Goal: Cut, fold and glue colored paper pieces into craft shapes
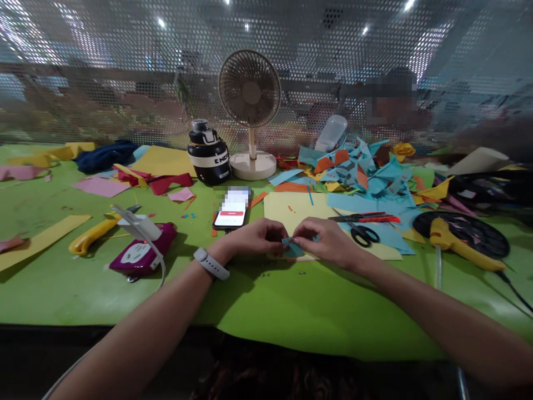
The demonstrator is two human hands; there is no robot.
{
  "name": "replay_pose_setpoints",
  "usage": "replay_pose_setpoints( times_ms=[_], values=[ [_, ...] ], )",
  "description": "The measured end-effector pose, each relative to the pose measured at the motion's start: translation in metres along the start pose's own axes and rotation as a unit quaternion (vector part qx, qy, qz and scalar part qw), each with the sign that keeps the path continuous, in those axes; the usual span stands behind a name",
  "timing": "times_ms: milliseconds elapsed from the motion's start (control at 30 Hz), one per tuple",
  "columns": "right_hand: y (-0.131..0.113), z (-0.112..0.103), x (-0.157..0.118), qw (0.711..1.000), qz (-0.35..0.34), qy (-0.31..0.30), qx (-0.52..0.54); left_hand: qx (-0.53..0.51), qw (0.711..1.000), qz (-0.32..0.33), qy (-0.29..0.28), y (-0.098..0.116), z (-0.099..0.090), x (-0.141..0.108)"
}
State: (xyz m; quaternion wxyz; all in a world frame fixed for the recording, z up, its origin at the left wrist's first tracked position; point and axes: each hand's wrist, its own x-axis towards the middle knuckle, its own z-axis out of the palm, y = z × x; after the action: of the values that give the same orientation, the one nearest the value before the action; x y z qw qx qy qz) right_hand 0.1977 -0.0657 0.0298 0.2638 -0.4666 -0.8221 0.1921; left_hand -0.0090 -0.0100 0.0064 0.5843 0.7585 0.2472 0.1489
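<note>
Between both hands is a small piece of blue paper [295,250], pinched at its top edge. My left hand [266,235], with a pale watch band on the wrist, is closed on the paper's left side. My right hand [320,239] grips its right side between thumb and fingers, and part of the paper is hidden behind them. Under the hands lie pale yellow sheets [275,208]. Just right of my right hand rest black-handled scissors [364,235] and a red-and-black tool [370,217], which looks like a second pair of scissors.
A lit phone [233,208] lies left of the hands, near a purple power strip [144,250] and a yellow-handled cutter [97,230]. Behind stand a black jug [208,158] and a fan [250,91]. Blue paper scraps [366,166] are heaped back right; a yellow glue gun [462,244] lies right.
</note>
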Motion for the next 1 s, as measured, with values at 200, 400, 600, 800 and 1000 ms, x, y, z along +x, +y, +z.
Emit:
replay_pose_setpoints(
  times_ms=[200,400,600,800,1000],
  values=[
    [-0.0019,0.0002,-0.0016,1.0,0.007,-0.003,0.006,0.004,1.0,0.011,-0.003,0.0007,0.0005,0.0],
    [-0.001,0.0027,-0.0036,1.0,-0.001,-0.001,-0.009,0.013,1.0,0.02,0.004,0.0005,0.0013,-0.0002],
    [0.0033,0.0044,-0.0035,1.0,-0.021,0.004,-0.003,0.012,1.0,0.018,0.009,-0.0012,0.0006,0.0002],
    [0.0038,0.0053,-0.0026,1.0,-0.02,0.005,0.001,0.008,1.0,0.001,0.006,0.0005,0.0002,-0.0006],
    [0.0012,0.0035,-0.0024,1.0,-0.016,-0.004,0.01,-0.004,1.0,0.0,0.004,-0.0001,0.0003,-0.0004]
  ],
)
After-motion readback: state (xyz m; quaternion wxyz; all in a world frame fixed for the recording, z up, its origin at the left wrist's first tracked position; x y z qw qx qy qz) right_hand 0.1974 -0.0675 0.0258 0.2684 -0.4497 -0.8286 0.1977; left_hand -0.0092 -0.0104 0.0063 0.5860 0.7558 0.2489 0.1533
